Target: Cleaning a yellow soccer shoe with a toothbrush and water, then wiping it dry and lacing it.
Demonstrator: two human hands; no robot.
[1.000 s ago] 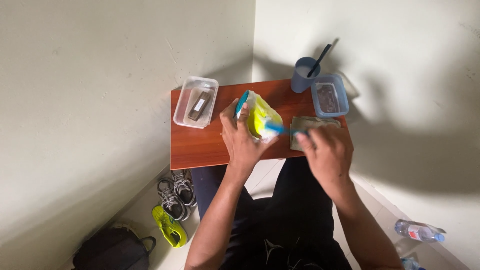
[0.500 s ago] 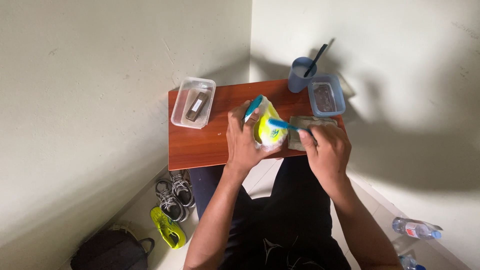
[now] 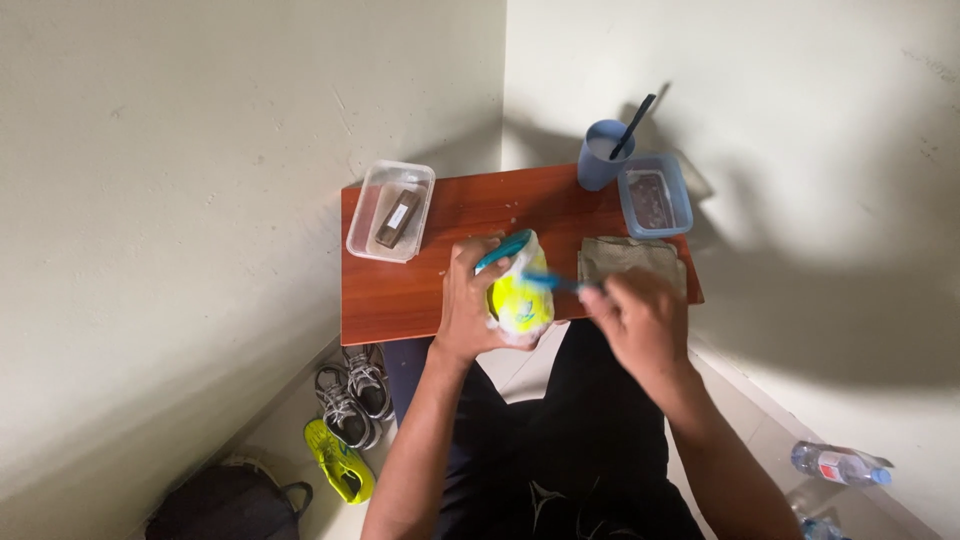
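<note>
Now left hand (image 3: 468, 305) fingers clamp shoe (image 3: 520, 292) at table (image 3: 400, 300) edge; right hand (image 3: 640, 322) grips brush (image 3: 555, 284).

Small reddish wooden table (image 3: 400, 290), clear lidded box (image 3: 390, 211), blue cup (image 3: 600, 157), blue-rimmed container (image 3: 655, 196), folded cloth (image 3: 630, 258)

Tabletop (image 3: 420, 290) set in a wall corner. Clear box (image 3: 391, 210) at its far left, a bar (image 3: 397, 218) inside. Cup (image 3: 601, 155) at far right with a stick (image 3: 632, 126) in it, second box (image 3: 655, 197) just right of it, cloth (image 3: 628, 260) in front of that box. Shoe (image 3: 517, 290) over the near edge at centre, between the hands. More shoes (image 3: 348, 420) and a bag (image 3: 230, 502) on the floor below left, bottle (image 3: 838, 463) on the floor right.
</note>
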